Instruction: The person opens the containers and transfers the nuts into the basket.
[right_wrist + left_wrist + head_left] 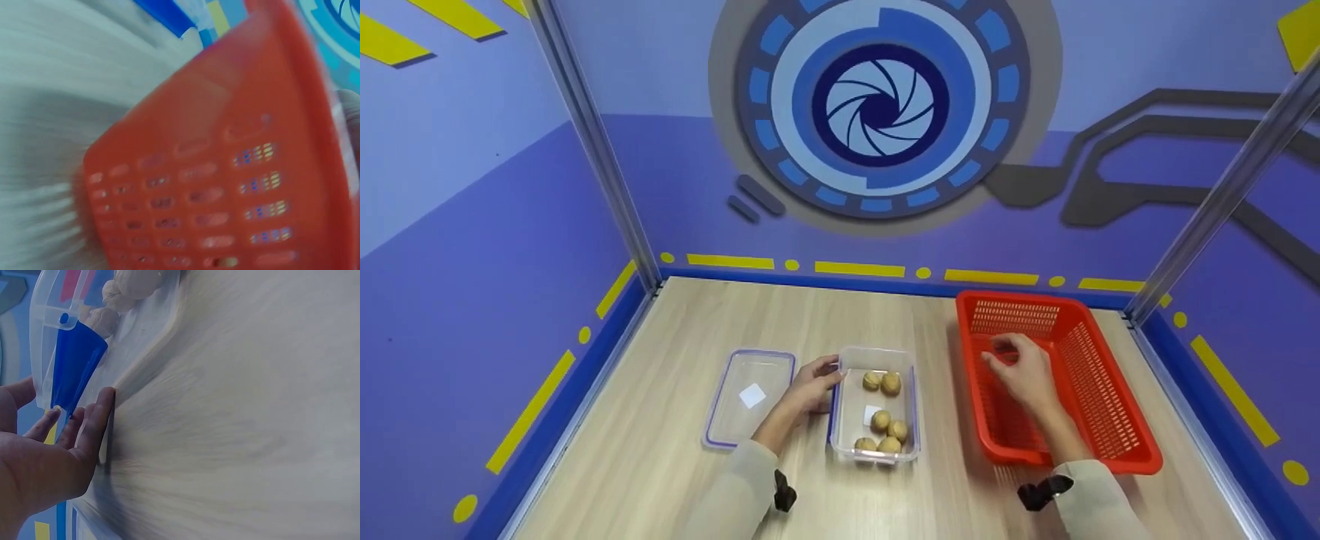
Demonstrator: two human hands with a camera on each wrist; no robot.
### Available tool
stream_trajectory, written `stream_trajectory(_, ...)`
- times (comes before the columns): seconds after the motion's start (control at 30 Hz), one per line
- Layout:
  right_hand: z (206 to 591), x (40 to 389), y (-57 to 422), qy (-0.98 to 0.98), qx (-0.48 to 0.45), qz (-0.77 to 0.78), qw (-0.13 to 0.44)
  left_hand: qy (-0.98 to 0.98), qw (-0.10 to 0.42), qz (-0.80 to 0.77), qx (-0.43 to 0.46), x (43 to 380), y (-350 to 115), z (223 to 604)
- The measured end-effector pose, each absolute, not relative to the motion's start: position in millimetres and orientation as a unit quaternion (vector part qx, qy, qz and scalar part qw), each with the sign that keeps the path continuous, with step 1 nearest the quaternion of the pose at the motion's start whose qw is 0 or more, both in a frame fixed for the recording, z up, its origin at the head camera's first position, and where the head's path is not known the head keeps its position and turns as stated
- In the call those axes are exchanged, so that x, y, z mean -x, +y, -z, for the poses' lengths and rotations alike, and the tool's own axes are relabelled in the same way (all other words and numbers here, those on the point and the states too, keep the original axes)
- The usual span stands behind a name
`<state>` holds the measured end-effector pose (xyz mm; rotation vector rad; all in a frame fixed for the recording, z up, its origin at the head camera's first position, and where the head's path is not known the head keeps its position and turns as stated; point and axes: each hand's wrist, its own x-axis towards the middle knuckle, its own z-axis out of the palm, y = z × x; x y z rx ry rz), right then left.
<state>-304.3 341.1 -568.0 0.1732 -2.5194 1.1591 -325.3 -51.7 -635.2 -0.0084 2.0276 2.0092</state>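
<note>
A clear plastic food container [851, 427] with a blue-purple rim stands mid-table and holds several walnuts [890, 383]. My left hand [814, 386] holds its left side, thumb at the rim and fingers against the outer wall; in the left wrist view these fingers [93, 422] lie by the hanging blue clasp [76, 365]. Over the red basket [971, 375], my right hand [1024, 371] has bent fingers with a gap between thumb and forefinger, and I see nothing in it. In the right wrist view, the basket wall [197, 112] hides most of that hand.
The container's clear lid [727, 412], with a white square on it, lies flat to the left. Patterned panels [660, 187] and metal posts [592, 142] enclose the wooden table [780, 315] at the back and sides.
</note>
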Motion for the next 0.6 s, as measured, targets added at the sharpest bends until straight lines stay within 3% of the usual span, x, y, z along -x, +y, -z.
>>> stream_trajectory(0.6,523,296,267,-0.867,-0.172,-0.411,0.222,0.711,0.128,-0.691,-0.022,325,-53,635)
